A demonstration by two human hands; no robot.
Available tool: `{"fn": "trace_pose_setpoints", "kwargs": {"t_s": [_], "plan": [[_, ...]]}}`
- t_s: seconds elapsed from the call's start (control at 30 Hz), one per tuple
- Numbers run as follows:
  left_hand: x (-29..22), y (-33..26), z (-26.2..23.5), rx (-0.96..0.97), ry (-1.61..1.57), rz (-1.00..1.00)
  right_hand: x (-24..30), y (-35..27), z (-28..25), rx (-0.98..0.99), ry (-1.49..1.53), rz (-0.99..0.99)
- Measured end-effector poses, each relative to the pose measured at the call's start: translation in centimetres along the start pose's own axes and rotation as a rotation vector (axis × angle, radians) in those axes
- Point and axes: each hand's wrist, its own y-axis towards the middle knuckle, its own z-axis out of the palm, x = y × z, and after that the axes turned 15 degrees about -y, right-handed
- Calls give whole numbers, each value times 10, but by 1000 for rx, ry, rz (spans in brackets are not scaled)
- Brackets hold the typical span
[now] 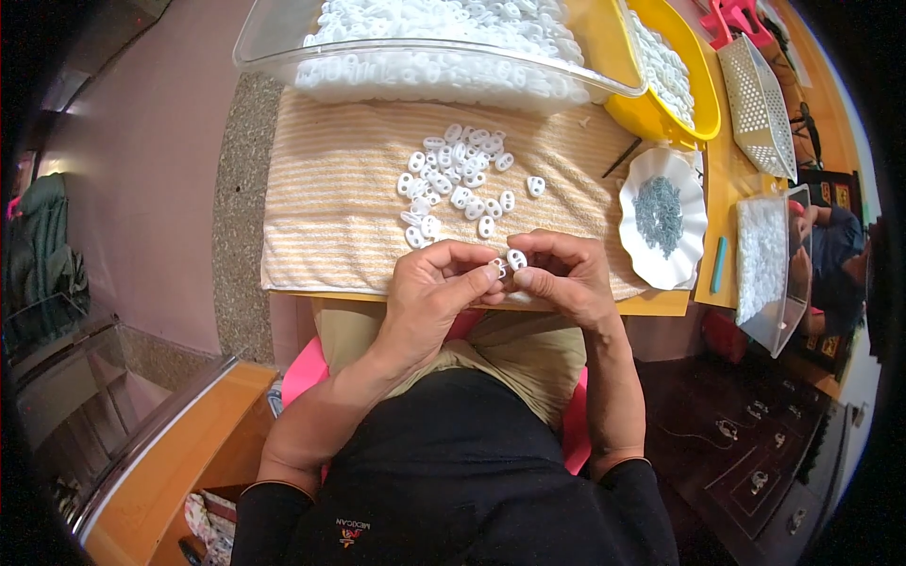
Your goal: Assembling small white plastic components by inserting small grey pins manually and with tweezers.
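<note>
My left hand point(436, 291) pinches a small white plastic piece with holes point(499, 269) between thumb and fingertips. Close beside it, a white oval two-hole plastic piece point(516, 258) is gripped by my right hand point(569, 275). The two pieces nearly meet just over the near edge of the towel; whether they touch I cannot tell. Beyond my hands lies a loose pile of the same white oval pieces point(457, 162) on an orange-and-white striped towel point(330, 203). One such piece point(535, 186) sits apart to the right of the pile.
A clear bin point(444, 49) full of white pieces stands at the back, a yellow basin point(703, 118) right of it. A scalloped white dish point(681, 268) holds small grey metal parts. Nearby are a dark thin tool point(621, 158), a teal stick point(719, 266) and a perforated basket point(755, 104). Another person point(835, 255) is at far right.
</note>
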Motion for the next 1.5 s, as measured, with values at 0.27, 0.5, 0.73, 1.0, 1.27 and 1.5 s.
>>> {"fn": "trace_pose_setpoints", "kwargs": {"t_s": [0.27, 0.5, 0.73, 1.0, 1.27, 1.5], "plan": [[0, 0, 1, -4, 7, -1, -2, 1, -2, 35, -71, -104], [2, 0, -1, 4, 13, 3, 0, 0, 0, 28, -73, -75], [3, 1, -1, 12, 9, 7, 2, 0, 2, 18, -64, -100], [1, 0, 1, 36, 10, 9, 1, 0, 1, 29, -70, -99], [3, 0, -1, 32, 6, 14, -1, -2, 1, 31, -40, -87], [3, -1, 0, 38, -1, 16, -2, -1, 1, 32, -49, -109]]}}
